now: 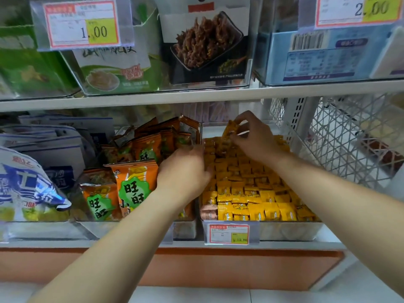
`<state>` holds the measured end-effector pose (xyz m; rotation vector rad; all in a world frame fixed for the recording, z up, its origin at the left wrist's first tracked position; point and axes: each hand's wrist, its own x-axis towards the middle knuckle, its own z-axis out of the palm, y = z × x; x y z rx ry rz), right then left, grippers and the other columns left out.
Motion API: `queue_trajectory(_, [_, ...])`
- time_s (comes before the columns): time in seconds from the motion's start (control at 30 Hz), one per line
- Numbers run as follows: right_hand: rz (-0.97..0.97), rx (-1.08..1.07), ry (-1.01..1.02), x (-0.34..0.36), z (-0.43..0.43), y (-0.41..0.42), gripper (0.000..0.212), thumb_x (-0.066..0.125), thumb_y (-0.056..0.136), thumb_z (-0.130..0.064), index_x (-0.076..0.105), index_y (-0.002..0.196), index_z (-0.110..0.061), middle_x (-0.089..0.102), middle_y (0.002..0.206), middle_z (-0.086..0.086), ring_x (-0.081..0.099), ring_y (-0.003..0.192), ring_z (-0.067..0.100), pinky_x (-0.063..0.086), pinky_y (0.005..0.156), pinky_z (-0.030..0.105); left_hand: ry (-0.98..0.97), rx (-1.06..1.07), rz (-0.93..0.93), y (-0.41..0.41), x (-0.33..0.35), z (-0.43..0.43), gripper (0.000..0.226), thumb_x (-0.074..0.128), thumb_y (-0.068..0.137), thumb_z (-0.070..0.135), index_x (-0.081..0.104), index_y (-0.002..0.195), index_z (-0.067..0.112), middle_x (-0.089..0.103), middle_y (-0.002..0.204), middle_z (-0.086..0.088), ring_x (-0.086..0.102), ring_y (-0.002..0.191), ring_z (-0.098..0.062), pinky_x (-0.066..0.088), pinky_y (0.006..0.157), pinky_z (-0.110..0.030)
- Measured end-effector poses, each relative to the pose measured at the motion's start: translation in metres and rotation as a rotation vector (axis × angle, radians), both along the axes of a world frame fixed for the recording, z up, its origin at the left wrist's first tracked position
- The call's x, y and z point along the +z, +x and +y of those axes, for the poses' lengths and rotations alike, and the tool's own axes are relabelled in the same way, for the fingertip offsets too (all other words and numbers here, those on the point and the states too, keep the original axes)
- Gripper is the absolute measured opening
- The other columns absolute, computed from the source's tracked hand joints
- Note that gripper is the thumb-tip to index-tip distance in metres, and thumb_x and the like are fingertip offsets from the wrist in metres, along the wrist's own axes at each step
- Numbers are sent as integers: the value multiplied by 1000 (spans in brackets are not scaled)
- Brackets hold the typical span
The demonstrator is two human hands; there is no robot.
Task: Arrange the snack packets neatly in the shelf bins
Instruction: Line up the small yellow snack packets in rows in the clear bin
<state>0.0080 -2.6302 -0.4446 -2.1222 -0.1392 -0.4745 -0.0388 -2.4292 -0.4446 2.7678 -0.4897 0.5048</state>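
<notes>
A clear shelf bin (290,231) on the lower shelf is packed with several rows of small yellow snack packets (251,197). My right hand (254,136) is over the back of this bin and pinches one yellow packet (229,129), lifted above the rows and tilted. My left hand (185,169) rests at the bin's left side, its fingers curled onto the yellow packets near the divider. Whether those fingers hold a packet is hidden.
Left of it, a bin of orange packets (133,184) stands partly upright, partly leaning. Blue-white bags (28,182) fill the far left. A white wire basket (354,138) sits at the right. The upper shelf (196,96) with more bins hangs close above.
</notes>
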Motion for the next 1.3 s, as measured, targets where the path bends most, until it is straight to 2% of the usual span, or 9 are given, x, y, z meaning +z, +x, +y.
queue_trajectory(0.3, [204, 209, -754, -9, 6, 16, 24, 62, 96, -27, 73, 117, -30, 69, 122, -2, 62, 113, 23, 51, 93, 38, -26, 7, -2, 4, -5, 1, 38, 59, 83, 40, 58, 119, 26, 65, 107, 0, 61, 97, -25, 48, 68, -32])
queue_trajectory(0.57, [209, 117, -691, -13, -10, 23, 14, 65, 90, -25, 73, 98, -16, 60, 94, 0, 60, 97, 24, 41, 73, 32, 203, -116, -222, -4, 17, -32, 37, 56, 85, 39, 66, 112, 16, 65, 108, -4, 62, 99, -27, 47, 70, -33])
queue_trajectory(0.67, [211, 122, -584, -8, -14, 24, 9, 68, 85, -18, 73, 92, -17, 66, 96, 0, 62, 93, 22, 47, 77, 35, 318, -159, 54, 6, 15, -59, 51, 45, 93, 55, 58, 123, 17, 62, 116, -7, 60, 105, -28, 44, 73, -36])
queue_trajectory(0.73, [226, 110, -552, -8, -14, 26, 8, 70, 84, -14, 73, 91, -18, 67, 98, -1, 62, 95, 21, 50, 82, 37, 402, -127, 269, 10, 3, -65, 63, 34, 95, 63, 52, 132, 15, 56, 130, -12, 55, 117, -30, 45, 92, -44])
queue_trajectory(0.83, [155, 38, -529, -14, -12, 27, 9, 69, 87, -13, 70, 90, -21, 66, 102, 0, 59, 101, 22, 50, 85, 38, 483, -100, 302, 9, -17, -68, 80, 26, 94, 68, 33, 149, 11, 32, 156, -17, 34, 141, -32, 28, 115, -53])
queue_trajectory(1.03, [-79, -44, -266, 7, -13, 0, 9, 57, 98, -18, 54, 95, -26, 62, 100, -5, 57, 89, 15, 40, 72, 28, 288, -110, 336, 4, -26, -68, 73, 31, 96, 63, 32, 150, 13, 21, 162, -14, 21, 148, -30, 30, 113, -46])
queue_trajectory(1.1, [-88, -74, -173, 12, -17, -19, 8, 55, 100, -20, 52, 95, -26, 58, 94, -12, 57, 85, 9, 39, 67, 17, 166, -104, 371, -1, -20, -69, 65, 40, 96, 58, 41, 143, 13, 33, 155, -15, 30, 142, -31, 35, 111, -44])
queue_trajectory(1.17, [-92, -156, -57, 14, -23, -41, 11, 61, 97, -21, 55, 91, -28, 58, 90, -19, 59, 81, 5, 37, 65, 5, -115, -86, 341, -6, -11, -68, 51, 49, 95, 51, 50, 131, 16, 55, 131, -11, 51, 120, -28, 46, 98, -41])
queue_trajectory(1.3, [-85, -88, 161, 11, -23, -97, 18, 76, 84, -15, 70, 78, -30, 71, 98, -18, 67, 88, -3, 51, 84, 16, -859, -74, 463, -25, 12, -64, 35, 56, 93, 54, 64, 111, 24, 72, 93, 5, 67, 87, -15, 56, 77, -36])
